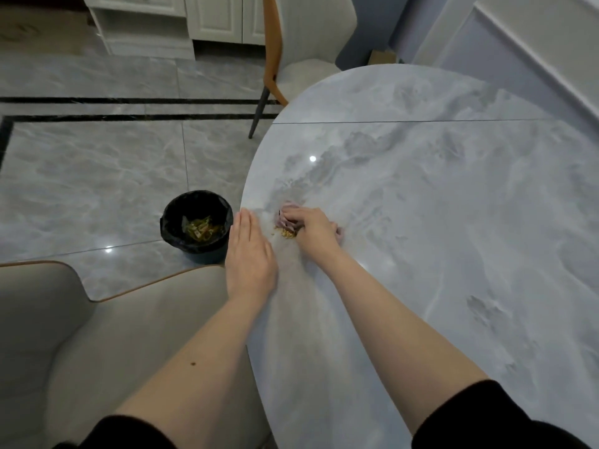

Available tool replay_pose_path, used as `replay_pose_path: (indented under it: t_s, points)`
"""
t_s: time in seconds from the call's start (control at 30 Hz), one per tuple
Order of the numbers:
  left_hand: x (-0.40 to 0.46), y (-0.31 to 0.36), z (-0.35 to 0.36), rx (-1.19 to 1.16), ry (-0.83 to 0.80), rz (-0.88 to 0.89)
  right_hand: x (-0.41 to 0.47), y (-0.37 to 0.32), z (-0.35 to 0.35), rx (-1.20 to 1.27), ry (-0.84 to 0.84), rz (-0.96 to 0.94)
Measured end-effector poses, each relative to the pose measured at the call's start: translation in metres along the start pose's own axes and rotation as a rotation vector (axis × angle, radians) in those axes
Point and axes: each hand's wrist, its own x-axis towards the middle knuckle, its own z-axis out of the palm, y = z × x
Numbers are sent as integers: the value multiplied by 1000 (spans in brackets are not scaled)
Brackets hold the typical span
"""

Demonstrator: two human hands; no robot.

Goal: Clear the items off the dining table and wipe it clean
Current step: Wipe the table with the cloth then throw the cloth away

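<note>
- Left hand [249, 254]: flat, fingers straight and together, set at the table's left edge, palm side turned toward the crumbs; it held nothing.
- Right hand [312, 226]: fingers curled over a bunched cloth [287, 215], pressing it to the tabletop; only a pinkish-purple fold of cloth showed past the fingertips.
- Crumbs [287, 234]: small yellow-brown heap on the table, between the two hands, touching the cloth's near side.
- Table [453, 222]: grey marbled top with a rounded end and a thin seam running across its far part; both forearms reached over its near edge, dark sleeves pushed up.
- Near chair [97, 335]: beige upholstery with tan piping, just left of the table, under the left forearm.
- Bin [196, 222]: round, black-lined, on the floor just left of the table edge, beyond the left hand; yellowish wrappers lay inside.
- Floor [97, 163]: glossy grey tile with dark border stripes.
- Far chair [291, 59]: orange-edged, pale seat, at the table's far end.
- Cabinet [181, 21]: white, against the far wall.
</note>
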Motion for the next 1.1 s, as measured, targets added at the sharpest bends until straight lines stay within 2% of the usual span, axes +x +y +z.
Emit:
replay_pose_path:
  t_s: [0.2,0.33,0.47,0.53,0.7,0.93,1.03,1.1]
  points:
    - [0,-6,-4,-143,-52,15,-15,8,-20,138,159,165]
    - [-2,-9,-8,-178,-98,12,-38,22,-28,-52,124,465]
    - [-5,-9,-11,-204,-116,12,-31,-7,11,-19,257,723]
    - [-5,-9,-13,-205,-123,11,-20,-27,28,-10,289,789]
    - [-4,-11,-18,-206,-158,27,2,-42,46,84,236,760]
    - [-9,-8,-41,-198,-256,53,-20,-41,32,49,480,601]
    - [-13,-7,-63,-228,-287,58,-30,-35,28,161,548,572]
    - [-13,-11,-82,-283,-301,20,-33,-39,25,359,578,535]
